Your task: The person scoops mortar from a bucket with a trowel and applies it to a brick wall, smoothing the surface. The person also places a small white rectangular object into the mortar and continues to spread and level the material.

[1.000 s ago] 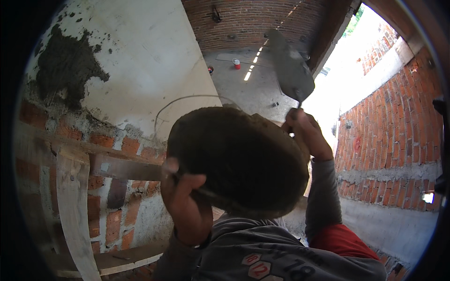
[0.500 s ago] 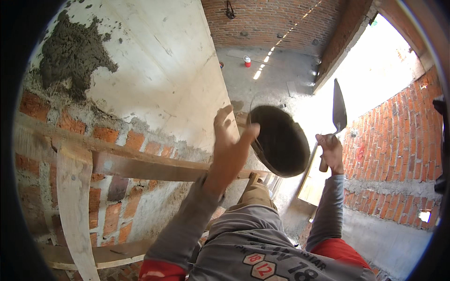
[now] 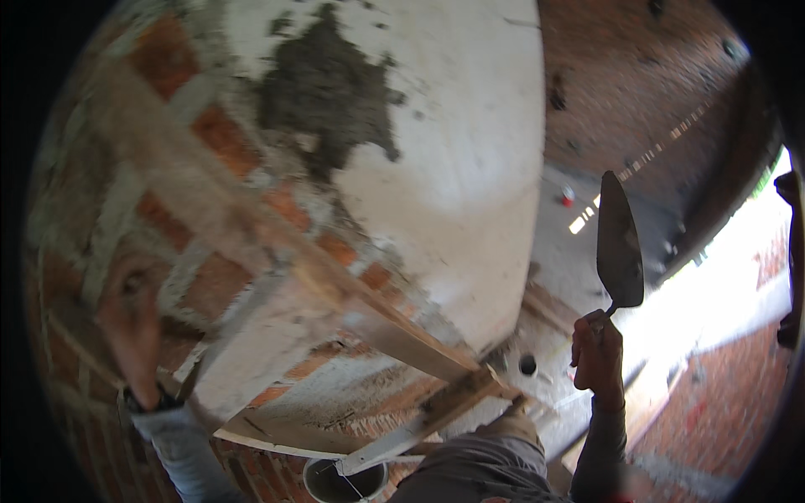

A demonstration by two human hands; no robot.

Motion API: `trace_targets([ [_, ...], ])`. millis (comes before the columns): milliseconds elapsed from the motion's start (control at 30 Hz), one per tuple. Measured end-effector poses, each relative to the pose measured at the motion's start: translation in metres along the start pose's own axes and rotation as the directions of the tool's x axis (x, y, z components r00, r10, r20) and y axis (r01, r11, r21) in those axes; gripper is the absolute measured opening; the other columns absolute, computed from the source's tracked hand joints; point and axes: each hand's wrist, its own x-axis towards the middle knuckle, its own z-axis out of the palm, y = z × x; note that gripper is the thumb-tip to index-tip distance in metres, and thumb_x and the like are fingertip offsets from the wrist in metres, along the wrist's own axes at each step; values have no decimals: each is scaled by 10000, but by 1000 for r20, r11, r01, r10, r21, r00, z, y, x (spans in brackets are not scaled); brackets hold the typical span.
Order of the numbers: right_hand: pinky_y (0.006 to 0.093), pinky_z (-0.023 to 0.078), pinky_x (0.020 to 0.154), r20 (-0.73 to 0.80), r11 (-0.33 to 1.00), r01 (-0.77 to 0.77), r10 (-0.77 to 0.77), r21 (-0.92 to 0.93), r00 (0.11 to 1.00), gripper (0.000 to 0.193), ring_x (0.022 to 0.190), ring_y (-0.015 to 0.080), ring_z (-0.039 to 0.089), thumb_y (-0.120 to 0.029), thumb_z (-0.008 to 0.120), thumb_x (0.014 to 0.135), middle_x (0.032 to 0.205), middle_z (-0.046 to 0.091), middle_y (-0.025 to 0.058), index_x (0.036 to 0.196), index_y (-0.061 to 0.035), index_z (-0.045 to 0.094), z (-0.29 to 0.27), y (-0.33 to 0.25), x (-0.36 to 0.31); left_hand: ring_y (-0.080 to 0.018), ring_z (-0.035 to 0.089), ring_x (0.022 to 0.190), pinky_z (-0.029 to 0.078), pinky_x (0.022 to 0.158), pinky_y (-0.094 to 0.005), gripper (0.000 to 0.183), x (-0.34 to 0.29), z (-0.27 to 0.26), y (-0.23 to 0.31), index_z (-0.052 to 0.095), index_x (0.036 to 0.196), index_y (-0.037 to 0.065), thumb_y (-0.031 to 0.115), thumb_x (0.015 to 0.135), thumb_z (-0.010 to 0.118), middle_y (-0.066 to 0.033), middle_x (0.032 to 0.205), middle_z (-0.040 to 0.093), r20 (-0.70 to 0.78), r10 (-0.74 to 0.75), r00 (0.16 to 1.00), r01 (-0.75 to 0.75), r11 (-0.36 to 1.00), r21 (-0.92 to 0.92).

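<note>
My right hand [image 3: 599, 356] is closed around the handle of a pointed trowel [image 3: 619, 243], its blade standing upright with the tip up. Far to the left, my left hand [image 3: 132, 327] is raised beside the wooden beam [image 3: 323, 289] and the brick wall [image 3: 218, 138]. Motion smears its fingers, so whether they are closed or hold anything cannot be made out. At the lower edge a bucket [image 3: 310, 479] with a thin wire handle shows below a wooden brace, apart from both hands.
A pale board [image 3: 453, 176] bears a splash of grey mortar [image 3: 327, 96]. Wooden braces [image 3: 423, 419] cross between me and the bricks. Lower down lies a concrete floor [image 3: 553, 335] with a small red-and-white container [image 3: 568, 196]. Bright light comes through an opening at right.
My view has swung left. My left hand has moved far left, away from the bucket in front of it; one now shows at the lower edge, perhaps the same. The trowel stays in my right hand.
</note>
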Motion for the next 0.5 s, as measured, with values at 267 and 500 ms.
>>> trace_targets([
  [267,293,457,475,442,846,-186,-64,500,895,284,503,134,512,-322,528,1066,653,496,16,957,-62,491,147,-137,32,-378,621,1086,489,939,-494,276,26,52,-5,661,1119,69,151,857,684,-152,1153,662,90,156,984,-174,953,249],
  [500,319,432,519,210,836,538,-549,113,809,226,561,123,562,-213,670,1011,648,598,37,962,2,625,160,-155,93,-327,617,1137,496,980,-479,307,25,52,-10,671,1085,71,97,792,760,-101,1156,673,65,207,976,-216,944,249],
])
